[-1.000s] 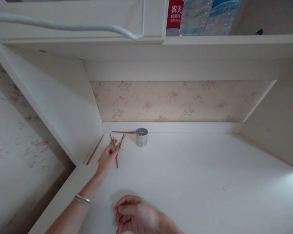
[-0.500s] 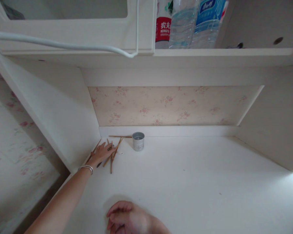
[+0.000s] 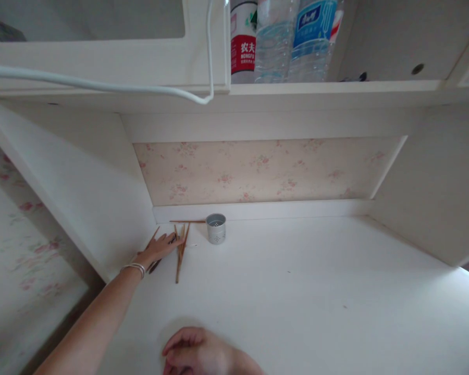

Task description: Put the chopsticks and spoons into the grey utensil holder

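My left hand (image 3: pixel 158 248) reaches to the far left corner of the white desk (image 3: pixel 297 291) and lies flat, fingers stretched, on a loose bunch of brown wooden chopsticks (image 3: pixel 180 247). One more chopstick (image 3: pixel 187 221) lies along the back edge. A small perforated metal cup (image 3: pixel 216 228) stands upright just right of the sticks, apart from the hand. My right hand (image 3: pixel 197 354) rests near the front edge with its fingers curled in; what it holds, if anything, is hidden. A bangle sits on my left wrist.
A white side panel (image 3: pixel 101 182) walls the desk on the left, another on the right, with floral wallpaper behind. Overhead, a shelf (image 3: pixel 336 88) carries water bottles (image 3: pixel 273 41), and a white cable (image 3: pixel 101 86) hangs across the cabinet.
My left hand slid further left into the corner and flattened over the chopsticks, which now lie closer together. The view shifted up and right. My right hand stayed put.
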Motion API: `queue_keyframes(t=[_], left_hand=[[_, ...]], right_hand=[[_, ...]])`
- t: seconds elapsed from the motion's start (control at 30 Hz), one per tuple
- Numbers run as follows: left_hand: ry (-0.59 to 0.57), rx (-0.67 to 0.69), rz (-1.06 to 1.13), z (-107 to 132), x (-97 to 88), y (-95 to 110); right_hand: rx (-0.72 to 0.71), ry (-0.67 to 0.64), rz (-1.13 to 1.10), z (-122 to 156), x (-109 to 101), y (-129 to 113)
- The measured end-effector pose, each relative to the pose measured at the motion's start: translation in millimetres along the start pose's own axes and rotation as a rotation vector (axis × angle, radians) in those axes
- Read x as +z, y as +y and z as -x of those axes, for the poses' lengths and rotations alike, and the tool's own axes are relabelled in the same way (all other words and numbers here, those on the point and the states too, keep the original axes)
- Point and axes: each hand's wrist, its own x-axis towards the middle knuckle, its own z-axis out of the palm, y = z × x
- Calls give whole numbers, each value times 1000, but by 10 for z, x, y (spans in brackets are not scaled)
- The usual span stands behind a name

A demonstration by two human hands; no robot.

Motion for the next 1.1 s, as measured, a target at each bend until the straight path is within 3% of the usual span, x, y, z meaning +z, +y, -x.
queue_keyframes(t=[0.37,0.57,0.73,1.1], left_hand=[[-197,-31,-69,-180,233,242],[-218,-47,-83,-75,277,300],[-230,3,-94,305,263,366],[-264,135,-87,1561,261,487]], right_hand=[[-3,-32,-47,-16,-2,17],[-15,-21,-27,9,20,5],[-34,-48,-14,-23,-13,60],[-106,-34,48,16,39,51]])
